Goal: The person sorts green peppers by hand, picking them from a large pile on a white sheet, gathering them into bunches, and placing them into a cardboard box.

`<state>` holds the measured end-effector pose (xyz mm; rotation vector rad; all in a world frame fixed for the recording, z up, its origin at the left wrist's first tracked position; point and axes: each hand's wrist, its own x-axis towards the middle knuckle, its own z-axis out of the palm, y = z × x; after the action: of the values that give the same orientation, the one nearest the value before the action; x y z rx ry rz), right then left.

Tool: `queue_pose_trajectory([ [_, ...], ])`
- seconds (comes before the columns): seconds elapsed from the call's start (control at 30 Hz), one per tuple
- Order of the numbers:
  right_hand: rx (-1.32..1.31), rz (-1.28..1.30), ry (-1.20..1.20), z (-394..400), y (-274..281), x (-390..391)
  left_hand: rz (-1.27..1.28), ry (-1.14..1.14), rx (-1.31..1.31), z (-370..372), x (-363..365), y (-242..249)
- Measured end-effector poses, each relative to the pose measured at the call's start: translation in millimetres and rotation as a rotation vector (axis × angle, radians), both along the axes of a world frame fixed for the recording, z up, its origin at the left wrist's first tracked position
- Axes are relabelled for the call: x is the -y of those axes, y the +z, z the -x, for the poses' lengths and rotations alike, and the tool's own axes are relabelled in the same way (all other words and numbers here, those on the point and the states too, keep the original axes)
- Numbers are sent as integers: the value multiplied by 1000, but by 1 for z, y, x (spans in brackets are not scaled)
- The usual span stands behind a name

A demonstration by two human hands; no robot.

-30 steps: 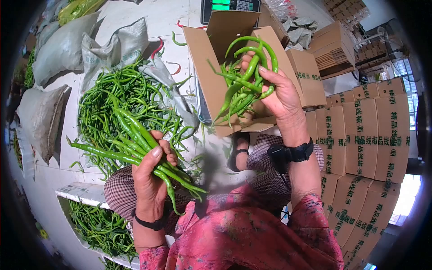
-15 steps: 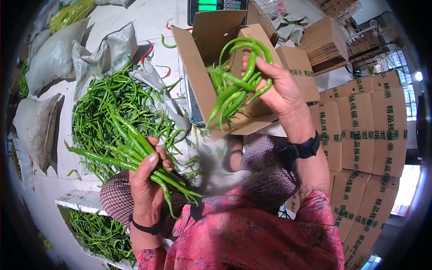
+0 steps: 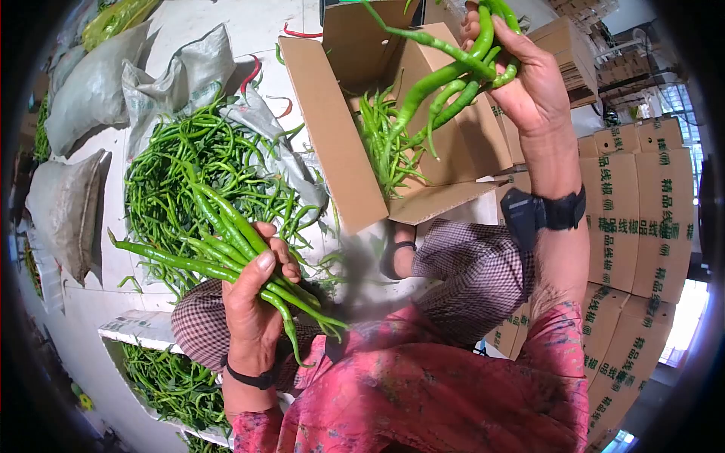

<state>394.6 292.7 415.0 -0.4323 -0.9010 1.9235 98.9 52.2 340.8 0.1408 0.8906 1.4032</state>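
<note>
The left hand (image 3: 260, 291) is wrapped around a bundle (image 3: 226, 215) of long green peppers, its thumb pressed across them and its fingers curled behind. One end of the bundle fans out forward and to the left of the hand, the other pokes out on its right. The right hand (image 3: 532, 83), raised well ahead and to the right, pinches a looser bunch (image 3: 445, 75) between thumb and fingers; these peppers trail down leftward from it, in front of the open box (image 3: 332, 143).

Inside the box, below and left of the right hand, lie more green peppers (image 3: 377, 132). Ahead of the left hand, a large heap (image 3: 189, 166) spills from a white sack (image 3: 208, 68), with a red pepper (image 3: 251, 75) near its far edge. Two full sacks (image 3: 98, 87) sit farther left. Behind the left hand and to its left, a white crate (image 3: 143, 328) holds further peppers (image 3: 170, 381). Printed cartons (image 3: 623, 196) stand stacked to the right of the right forearm.
</note>
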Motion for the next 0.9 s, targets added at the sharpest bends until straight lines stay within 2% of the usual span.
queue_pose_trajectory([
  [0.03,-2,1,1,-3,-7,-8,-2,-7,3,0,0,0],
  [0.13,310,66,56,-6,-32,-22,-54,-31,-29,0,0,-5],
  [0.17,307,71,66,-7,-43,-26,-48,-22,-32,-1,0,-5],
  [0.23,1331,-121,97,0,-65,-35,10,-27,-34,-2,-2,-2],
  [0.27,1553,-191,-18,1,-69,-28,12,-39,-9,-2,-3,-1],
  [0.3,1526,-210,18,10,-68,-20,-15,-53,-12,0,-3,-3],
  [0.37,1233,-230,-33,28,-58,2,-47,-84,39,2,-5,-2],
  [0.43,1102,-224,237,66,-20,48,-41,-74,17,1,-5,-5],
  [0.5,1089,-166,455,97,-7,92,-24,-96,-19,3,-6,-6],
  [0.57,719,40,546,119,-21,130,-32,-91,7,1,-7,-6],
  [0.6,781,-20,599,130,-28,137,-103,-105,137,-4,-9,0],
  [0.67,844,-84,655,142,-52,149,-96,-150,70,-2,-7,-10],
  [0.73,842,-569,431,149,-79,158,-71,-160,1,-1,-5,-12],
  [0.77,839,-573,439,150,-79,160,-84,-179,-50,-1,-4,-12],
  [0.83,566,37,503,152,-68,163,-105,-199,-99,2,-2,-12],
  [0.9,549,96,490,145,-63,161,-144,-180,-73,1,-3,-12],
])
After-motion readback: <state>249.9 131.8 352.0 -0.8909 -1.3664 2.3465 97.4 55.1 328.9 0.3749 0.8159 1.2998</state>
